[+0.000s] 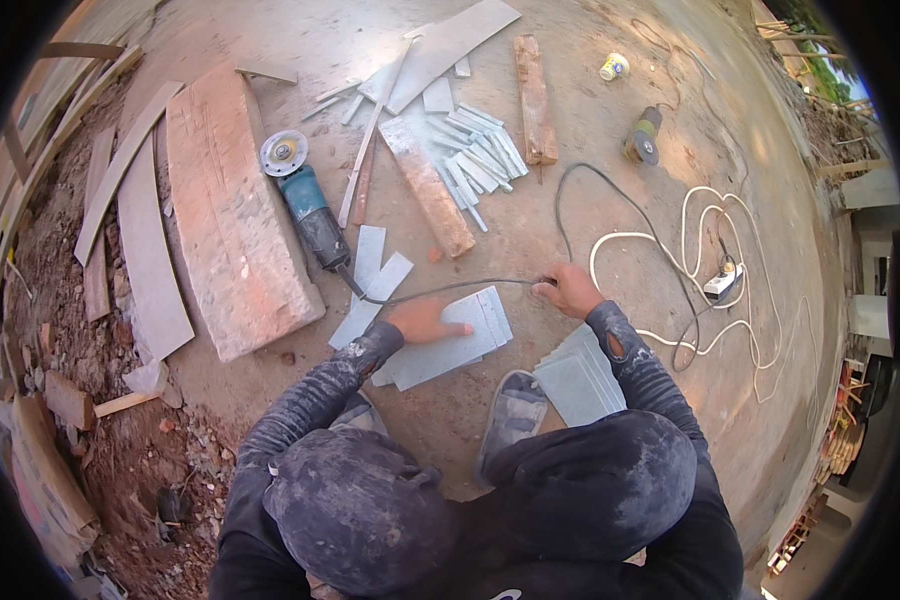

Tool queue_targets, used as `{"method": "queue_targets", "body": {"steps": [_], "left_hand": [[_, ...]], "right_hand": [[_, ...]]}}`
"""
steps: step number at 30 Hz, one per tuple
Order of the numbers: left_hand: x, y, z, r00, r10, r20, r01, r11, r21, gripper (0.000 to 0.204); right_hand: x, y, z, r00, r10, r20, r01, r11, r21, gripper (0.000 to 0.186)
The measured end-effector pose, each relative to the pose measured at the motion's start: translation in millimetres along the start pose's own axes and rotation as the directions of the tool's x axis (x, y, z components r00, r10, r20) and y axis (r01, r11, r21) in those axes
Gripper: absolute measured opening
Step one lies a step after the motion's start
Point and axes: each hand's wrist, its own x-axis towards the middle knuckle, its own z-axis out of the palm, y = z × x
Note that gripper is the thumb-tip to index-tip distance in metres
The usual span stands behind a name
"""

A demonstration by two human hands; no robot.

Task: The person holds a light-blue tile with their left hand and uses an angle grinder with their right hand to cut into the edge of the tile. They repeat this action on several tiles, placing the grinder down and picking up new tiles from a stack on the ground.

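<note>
My left hand (428, 321) rests on a small stack of pale grey-green tiles (440, 362) on the ground between my feet, thumb stretched out, its other fingers partly hidden. In a pinch, my right hand (570, 292) holds the dark power cord (470, 287). That cord runs past my left hand to a teal and black angle grinder (312, 212), whose disc end lies against a large reddish block (232, 215). Under my right forearm sits another stack of tiles (578, 380). Two narrow tile pieces (375, 285) lie crossed beside the grinder.
Ahead are many cut tile strips (480, 155), a large slab (450, 55) and a wooden block (536, 100). To the right lie a second grinder (645, 138), a white cord (685, 265) and a power strip (722, 283). Rubble and boards (153, 250) cover the left side.
</note>
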Motion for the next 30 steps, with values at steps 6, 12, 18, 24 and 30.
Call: {"method": "queue_targets", "body": {"steps": [6, 12, 18, 24, 30], "left_hand": [[-10, 14, 0, 0.992, -0.084, -0.095, 0.086, 0.996, 0.017, 0.08], [-35, 16, 18, 0.902, -0.013, -0.432, 0.019, 1.0, 0.009, 0.063], [-43, 20, 22, 0.864, 0.027, -0.503, 0.015, 0.997, 0.08, 0.055], [-50, 22, 20, 0.911, -0.032, -0.41, 0.033, 0.999, -0.003, 0.061], [-64, 30, -6, 0.974, 0.014, -0.227, -0.017, 1.0, -0.011, 0.058]], "right_hand": [[4, 1, 10, 0.998, -0.016, 0.068, 0.014, 0.999, 0.031, 0.026], [-5, -113, -42, 0.984, -0.15, -0.098, 0.175, 0.925, 0.338, 0.023], [-38, -239, -148, 0.473, -0.732, -0.49, 0.824, 0.171, 0.54, 0.006], [-36, -272, -180, 0.292, -0.889, -0.352, 0.772, 0.002, 0.636, 0.015], [-21, -274, -171, 0.228, -0.886, -0.403, 0.76, -0.096, 0.643, 0.012]]}}
